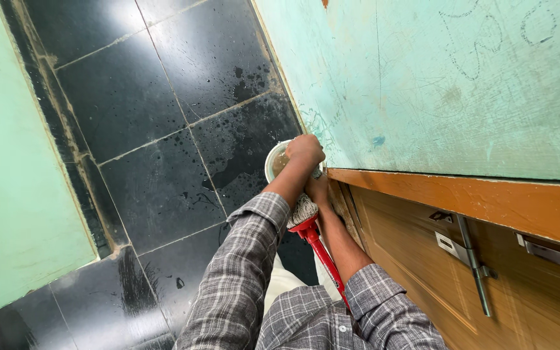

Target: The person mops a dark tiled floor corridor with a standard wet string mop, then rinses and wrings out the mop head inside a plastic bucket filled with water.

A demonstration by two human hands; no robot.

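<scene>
Left hand: the left hand is curled into a fist over the rim of a small pale bucket. Its fingers are closed tight on something at the rim, and what they grip is hidden under the knuckles.

Right hand: the right hand sits just below the left, its fingers wrapped around the wet mop head where the strands bunch together. Most of the hand is hidden behind the left forearm, so the exact hold cannot be told.

Mop: the grey-white strands of the mop head lie between the two forearms, touching the right hand. The red mop handle runs from the strands back toward the person's chest, so its long axis points from the body out toward the bucket.

Key relation: the bucket lies just beyond the fingers of both hands, farther from the body, and the left hand is the nearer one, already on its rim. The mop strands are on the body side of the fingers, just short of the bucket's mouth.

Bucket contents: murky brownish water shows inside, partly covered by the left hand.

Floor: the dark tiled floor is spotted with wet splashes beside and beyond the bucket.

Surroundings: a scuffed green wall rises just past the hands, and a brown wooden door with a metal latch stands beside the right forearm.

Sleeves: both arms wear grey checked sleeves, pushed up from the wrists.
</scene>
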